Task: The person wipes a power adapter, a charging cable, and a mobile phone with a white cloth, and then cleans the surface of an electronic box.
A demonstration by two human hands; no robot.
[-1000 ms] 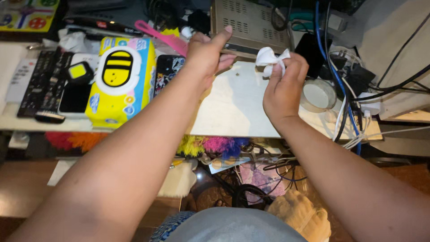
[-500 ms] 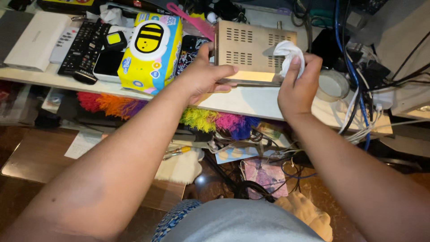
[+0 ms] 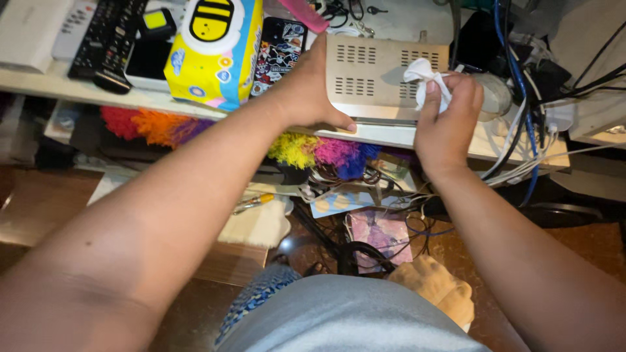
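Head view, white cloth (image 3: pixel 424 77) pinched in right fingers (image 3: pixel 450 91)

Both forearms were bare, with no sleeves, watch or rings visible on either hand: left hand (image 3: pixel 313 91), right hand (image 3: pixel 447 120). The torso wore a plain grey garment over blue patterned fabric at the waist.
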